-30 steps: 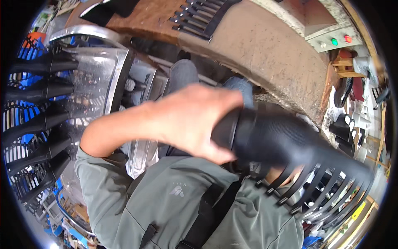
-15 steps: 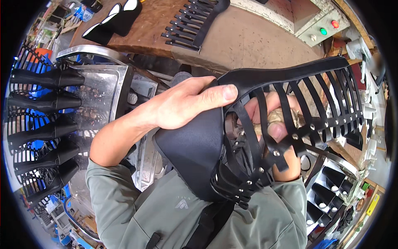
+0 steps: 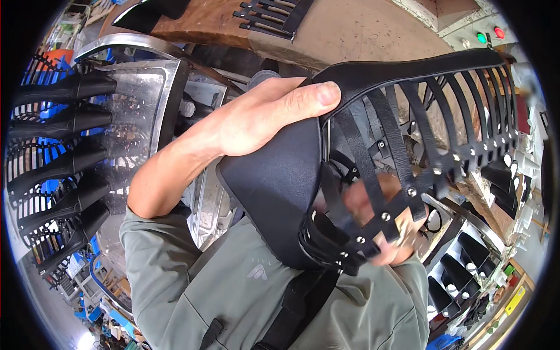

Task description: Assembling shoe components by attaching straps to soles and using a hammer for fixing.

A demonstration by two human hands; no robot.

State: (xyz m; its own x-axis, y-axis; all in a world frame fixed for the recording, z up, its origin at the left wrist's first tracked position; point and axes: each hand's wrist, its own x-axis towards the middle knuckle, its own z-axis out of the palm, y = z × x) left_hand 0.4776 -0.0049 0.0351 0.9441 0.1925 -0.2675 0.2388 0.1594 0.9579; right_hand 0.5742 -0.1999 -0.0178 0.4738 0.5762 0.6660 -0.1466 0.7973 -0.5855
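Observation:
A black leather boot upper (image 3: 268, 189) with a solid toe and a row of riveted straps is held in front of my chest. My left hand (image 3: 274, 114) is closed on the edge of the solid part, its thumb lying on top. The open strapwork (image 3: 431, 122) extends to the right, with small silver rivets along its lower band. My right hand (image 3: 392, 185) is behind and below the straps, smeared by motion and partly covered by them. Something tan shows at its fingers, too blurred to name.
Several similar black uppers (image 3: 64, 122) hang over a metal-edged tray (image 3: 137, 111) at left. A brown workbench (image 3: 344, 35) spans the back, holding another strapped piece (image 3: 280, 14). Black shoe parts (image 3: 455, 271) stand in a rack at lower right. Button lights (image 3: 481, 37) sit at back right.
The boot upper has risen slightly and its straps have spread. My right hand has moved down from inside the strapwork to its lower band. My left hand keeps its hold.

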